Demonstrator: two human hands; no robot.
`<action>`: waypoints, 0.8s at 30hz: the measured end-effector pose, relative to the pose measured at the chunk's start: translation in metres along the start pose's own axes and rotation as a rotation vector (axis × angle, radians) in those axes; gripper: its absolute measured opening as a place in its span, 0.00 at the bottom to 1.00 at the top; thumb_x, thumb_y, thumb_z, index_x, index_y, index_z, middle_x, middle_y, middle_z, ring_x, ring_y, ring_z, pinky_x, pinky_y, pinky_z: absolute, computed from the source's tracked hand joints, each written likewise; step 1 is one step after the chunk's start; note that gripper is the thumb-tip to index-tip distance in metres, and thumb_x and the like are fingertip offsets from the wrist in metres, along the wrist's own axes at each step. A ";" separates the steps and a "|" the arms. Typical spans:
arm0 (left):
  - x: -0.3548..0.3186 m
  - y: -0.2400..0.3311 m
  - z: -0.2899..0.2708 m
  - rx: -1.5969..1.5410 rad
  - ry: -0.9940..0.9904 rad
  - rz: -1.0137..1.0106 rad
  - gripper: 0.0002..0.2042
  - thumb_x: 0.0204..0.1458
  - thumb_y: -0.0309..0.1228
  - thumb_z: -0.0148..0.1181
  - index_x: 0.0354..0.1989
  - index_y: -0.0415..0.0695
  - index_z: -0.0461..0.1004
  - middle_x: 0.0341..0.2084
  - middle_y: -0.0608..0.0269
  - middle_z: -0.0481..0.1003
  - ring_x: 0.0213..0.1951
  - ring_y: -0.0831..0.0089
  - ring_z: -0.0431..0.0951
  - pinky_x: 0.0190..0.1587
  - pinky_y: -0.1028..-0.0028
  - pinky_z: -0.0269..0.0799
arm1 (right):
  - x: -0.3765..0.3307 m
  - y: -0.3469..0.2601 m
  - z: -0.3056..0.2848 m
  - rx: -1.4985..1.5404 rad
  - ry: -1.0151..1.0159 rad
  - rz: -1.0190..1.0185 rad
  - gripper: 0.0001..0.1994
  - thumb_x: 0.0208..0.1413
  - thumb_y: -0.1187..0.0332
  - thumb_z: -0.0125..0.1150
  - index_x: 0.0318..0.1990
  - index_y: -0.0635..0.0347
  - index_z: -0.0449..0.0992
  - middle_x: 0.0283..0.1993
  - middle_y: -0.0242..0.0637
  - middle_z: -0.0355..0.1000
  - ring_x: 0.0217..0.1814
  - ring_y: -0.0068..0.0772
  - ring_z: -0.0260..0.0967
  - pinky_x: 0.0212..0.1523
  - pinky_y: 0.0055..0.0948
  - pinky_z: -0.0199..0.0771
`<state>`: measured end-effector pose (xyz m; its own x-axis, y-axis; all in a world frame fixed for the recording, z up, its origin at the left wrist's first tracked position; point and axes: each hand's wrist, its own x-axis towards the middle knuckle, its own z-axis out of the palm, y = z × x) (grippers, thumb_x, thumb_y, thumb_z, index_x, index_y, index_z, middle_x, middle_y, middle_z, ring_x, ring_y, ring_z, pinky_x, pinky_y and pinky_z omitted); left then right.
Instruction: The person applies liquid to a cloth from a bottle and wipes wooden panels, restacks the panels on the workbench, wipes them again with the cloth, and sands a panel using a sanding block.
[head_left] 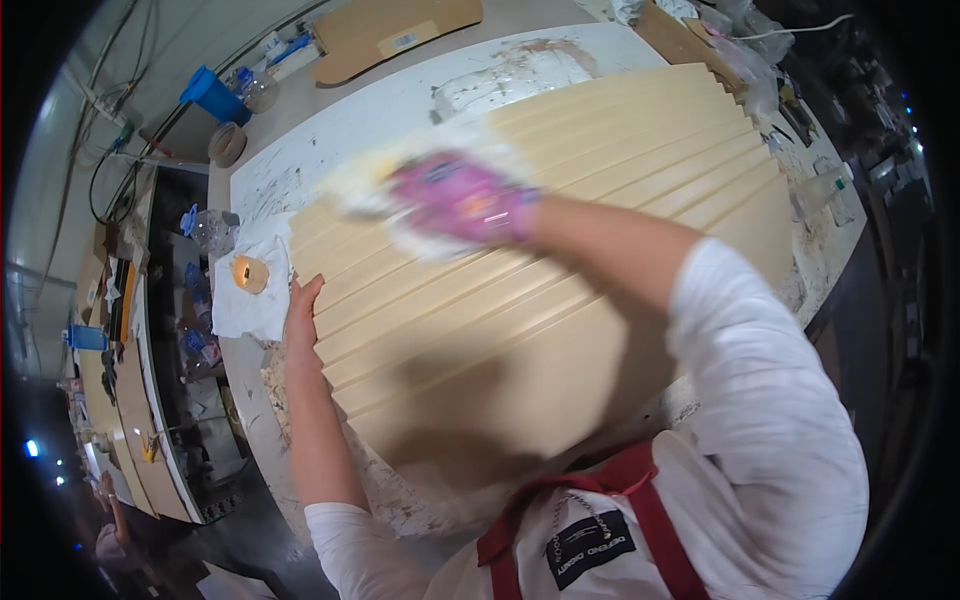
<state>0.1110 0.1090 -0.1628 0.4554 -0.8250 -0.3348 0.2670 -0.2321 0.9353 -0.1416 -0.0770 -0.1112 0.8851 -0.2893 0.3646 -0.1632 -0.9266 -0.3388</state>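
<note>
A large cream panel [560,370] with parallel ridges and a stepped edge lies across the work table. My right hand [465,200], in a pink-purple glove, presses a white cloth [435,240] onto the panel's far left part; hand and cloth are smeared by motion. The cloth has a yellowish patch beside the fingers. At the panel's left edge is my bare left hand [303,305], gripping the rim with a fingertip over the top; its other fingers are mostly hidden. Near it, a small round tan container [249,274] with an amber middle sits on a white sheet [250,312].
Along the table's [300,165] far left stand a blue cup [214,97], a brown roll [228,145] and a clear bottle [212,230]. Cardboard [395,35] lies at the back. Plastic bags [755,50] and another bottle [822,192] are at the right. Another person's hand [108,490] shows far left.
</note>
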 end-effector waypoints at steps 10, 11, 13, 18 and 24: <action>-0.001 0.011 0.030 -0.133 -0.066 0.024 0.24 0.49 0.34 0.54 0.58 0.50 0.61 0.46 0.63 0.70 0.45 0.69 0.73 0.44 0.69 0.72 | -0.043 0.050 -0.021 0.045 0.121 -0.076 0.17 0.54 0.62 0.54 0.50 0.56 0.71 0.53 0.40 0.68 0.56 0.40 0.63 0.60 0.35 0.60; 0.002 0.005 0.019 -0.122 -0.048 0.013 0.24 0.50 0.34 0.54 0.57 0.50 0.61 0.46 0.63 0.70 0.44 0.69 0.73 0.44 0.69 0.72 | -0.013 0.032 0.012 0.118 0.163 -0.162 0.17 0.55 0.59 0.52 0.51 0.52 0.71 0.54 0.38 0.67 0.58 0.39 0.62 0.62 0.39 0.55; 0.011 -0.011 -0.006 -0.116 -0.043 0.002 0.24 0.50 0.34 0.54 0.57 0.49 0.62 0.45 0.63 0.71 0.44 0.69 0.73 0.44 0.69 0.72 | 0.035 -0.020 0.033 0.001 -0.098 -0.100 0.22 0.59 0.51 0.42 0.57 0.48 0.66 0.63 0.36 0.59 0.67 0.36 0.51 0.67 0.43 0.41; 0.003 -0.003 0.010 -0.085 0.018 0.051 0.23 0.49 0.37 0.56 0.55 0.49 0.63 0.44 0.65 0.72 0.42 0.69 0.74 0.43 0.69 0.73 | 0.009 0.005 0.015 -0.108 -0.089 -0.023 0.23 0.60 0.50 0.40 0.60 0.46 0.63 0.66 0.33 0.55 0.69 0.35 0.48 0.67 0.44 0.39; -0.011 0.016 0.033 -0.147 0.000 -0.024 0.22 0.49 0.37 0.56 0.53 0.50 0.65 0.44 0.65 0.72 0.43 0.70 0.74 0.43 0.69 0.72 | -0.158 0.186 -0.094 -0.598 0.235 0.237 0.17 0.57 0.60 0.47 0.51 0.54 0.69 0.50 0.39 0.69 0.52 0.36 0.66 0.54 0.33 0.66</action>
<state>0.0821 0.0978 -0.1407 0.4472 -0.8203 -0.3564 0.3990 -0.1737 0.9003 -0.3526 -0.2264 -0.1506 0.6887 -0.4822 0.5414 -0.6131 -0.7860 0.0799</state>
